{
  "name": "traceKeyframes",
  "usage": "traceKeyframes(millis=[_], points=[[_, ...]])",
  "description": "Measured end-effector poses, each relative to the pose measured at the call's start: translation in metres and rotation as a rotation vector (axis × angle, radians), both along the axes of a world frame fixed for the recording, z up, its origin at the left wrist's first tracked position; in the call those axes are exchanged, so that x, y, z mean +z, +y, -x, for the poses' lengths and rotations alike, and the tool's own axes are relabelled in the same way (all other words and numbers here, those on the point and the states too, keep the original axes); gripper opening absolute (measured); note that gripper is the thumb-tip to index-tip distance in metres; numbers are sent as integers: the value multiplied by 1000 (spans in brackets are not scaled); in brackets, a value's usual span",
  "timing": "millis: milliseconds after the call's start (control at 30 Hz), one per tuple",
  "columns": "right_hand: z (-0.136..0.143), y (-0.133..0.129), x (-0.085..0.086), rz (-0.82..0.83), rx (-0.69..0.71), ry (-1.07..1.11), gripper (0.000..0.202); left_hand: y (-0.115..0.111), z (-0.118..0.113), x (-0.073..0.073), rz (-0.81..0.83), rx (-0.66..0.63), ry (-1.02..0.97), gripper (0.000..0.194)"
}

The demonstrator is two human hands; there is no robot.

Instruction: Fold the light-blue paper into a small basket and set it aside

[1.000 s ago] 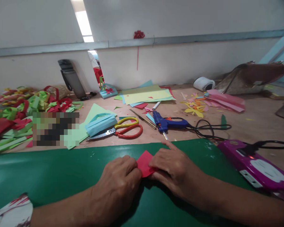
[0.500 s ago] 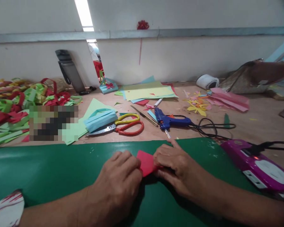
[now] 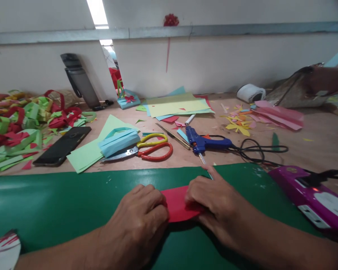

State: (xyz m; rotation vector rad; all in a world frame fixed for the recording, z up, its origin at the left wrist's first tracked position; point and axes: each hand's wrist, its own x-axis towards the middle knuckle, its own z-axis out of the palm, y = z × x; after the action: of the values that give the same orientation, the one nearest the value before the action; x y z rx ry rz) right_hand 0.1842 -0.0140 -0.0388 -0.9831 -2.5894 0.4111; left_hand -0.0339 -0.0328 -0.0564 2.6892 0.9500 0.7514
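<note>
A small red paper piece (image 3: 177, 204) lies on the green cutting mat (image 3: 59, 202) between my two hands. My left hand (image 3: 139, 219) presses on its left edge with curled fingers. My right hand (image 3: 214, 200) holds down its right edge, the forefinger stretched forward. Both hands rest low on the mat, and part of the red paper is hidden beneath them.
Beyond the mat lie yellow-and-red scissors (image 3: 149, 148), a blue glue gun (image 3: 204, 143) with its black cord, a black phone (image 3: 62, 145), a folded light-blue paper (image 3: 118, 140), sheets of coloured paper (image 3: 177, 105) and a heap of green and red strips (image 3: 19, 120). A purple power strip (image 3: 312, 197) sits at the right.
The red paper now lies flatter and wider between my hands, which have spread slightly apart. The view has tilted down a little.
</note>
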Motion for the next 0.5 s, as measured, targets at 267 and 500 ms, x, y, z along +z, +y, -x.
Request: traceKeyframes(millis=[267, 500], points=[[5, 5, 5, 83, -36, 46, 23, -1, -2, 0, -1, 97, -17, 15], [10, 11, 0, 113, -144, 67, 13, -15, -4, 8, -561, 59, 57, 25]])
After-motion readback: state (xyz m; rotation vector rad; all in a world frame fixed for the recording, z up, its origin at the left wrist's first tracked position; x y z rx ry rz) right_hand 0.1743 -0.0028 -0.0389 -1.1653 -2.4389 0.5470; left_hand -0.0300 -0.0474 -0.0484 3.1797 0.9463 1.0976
